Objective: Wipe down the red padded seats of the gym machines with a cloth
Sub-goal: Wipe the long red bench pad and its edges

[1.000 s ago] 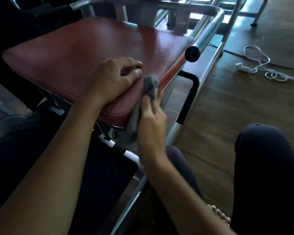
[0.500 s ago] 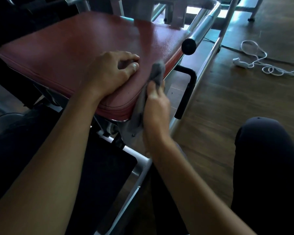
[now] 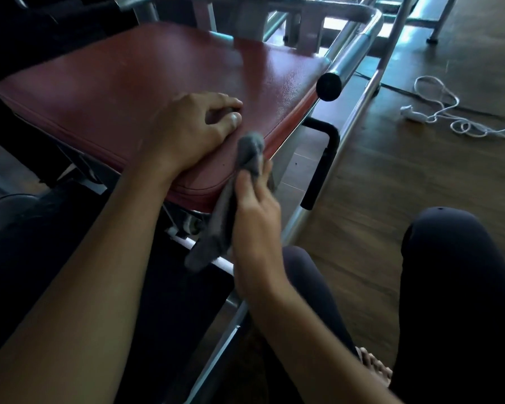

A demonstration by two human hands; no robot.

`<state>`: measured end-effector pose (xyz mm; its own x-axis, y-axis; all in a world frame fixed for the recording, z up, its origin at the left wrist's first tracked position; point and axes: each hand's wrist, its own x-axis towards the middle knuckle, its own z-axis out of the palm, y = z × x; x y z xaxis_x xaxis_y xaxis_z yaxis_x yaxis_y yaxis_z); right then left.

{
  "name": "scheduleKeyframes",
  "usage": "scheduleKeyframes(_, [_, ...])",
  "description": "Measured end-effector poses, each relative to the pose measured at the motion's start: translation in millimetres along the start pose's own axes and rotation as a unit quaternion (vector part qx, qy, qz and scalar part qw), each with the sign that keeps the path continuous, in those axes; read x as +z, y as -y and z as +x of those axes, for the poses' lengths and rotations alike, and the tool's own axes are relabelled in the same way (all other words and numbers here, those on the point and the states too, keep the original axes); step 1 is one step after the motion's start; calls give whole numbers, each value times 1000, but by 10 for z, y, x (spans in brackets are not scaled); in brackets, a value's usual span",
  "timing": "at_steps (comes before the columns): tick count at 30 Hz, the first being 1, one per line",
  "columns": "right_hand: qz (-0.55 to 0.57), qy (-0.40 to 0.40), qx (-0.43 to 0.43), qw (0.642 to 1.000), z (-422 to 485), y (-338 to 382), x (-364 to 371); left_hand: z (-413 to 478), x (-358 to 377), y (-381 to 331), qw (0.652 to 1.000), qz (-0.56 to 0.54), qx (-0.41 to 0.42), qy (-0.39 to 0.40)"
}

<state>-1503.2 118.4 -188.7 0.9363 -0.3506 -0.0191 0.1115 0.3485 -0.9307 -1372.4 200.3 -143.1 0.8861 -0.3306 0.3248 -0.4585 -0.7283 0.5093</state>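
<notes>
The right hand (image 3: 255, 217) pinches a grey cloth (image 3: 216, 228) against the near right edge of the red padded seat (image 3: 123, 83). Beyond, the left hand (image 3: 187, 132) rests on its top, fingers curled, holding nothing. Farther off lies 1 white cable (image 3: 438, 112).

glossy padded seat (image 3: 158, 83) (pebbled grain), soft cloth (image 3: 245, 158)

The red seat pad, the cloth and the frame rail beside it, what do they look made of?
The red seat pad: likely vinyl or faux leather, fine grain, soft sheen, piped seam. The cloth: soft grey fabric, matte; it bunches and hangs limp. The frame rail: metal tube, shiny, reflecting window light.
</notes>
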Motion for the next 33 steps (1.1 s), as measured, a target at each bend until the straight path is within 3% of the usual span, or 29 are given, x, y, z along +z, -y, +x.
scheduleKeyframes(3, [-56, -75, 24, 995, 703, 110, -75, 3, 11, -10, 1000, 1, 5, -4])
scheduleKeyframes(5, [-78, -92, 39, 992, 665, 79, -66, 18, 8, -10, 1000, 2, 2, -1])
scheduleKeyframes(9, [-13, 15, 5, 1000, -97, 25, -27, 15, 4, 18, 1000, -8, -5, -1])
scheduleKeyframes(15, [-75, -73, 34, 994, 688, 110, -80, 16, 14, -17, 1000, -6, 4, 1])
scheduleKeyframes(20, [-18, 8, 17, 1000, -103, -52, -6, 9, 5, 1, 1000, -10, 3, -2])
scheduleKeyframes(27, [-94, -80, -18, 992, 917, 16, -51, 1, -7, -13, 1000, -6, 0, -5])
scheduleKeyframes(33, [-110, -167, 32, 979, 1795, 344, -270, 17, 7, 11, 1000, 20, -1, -4])
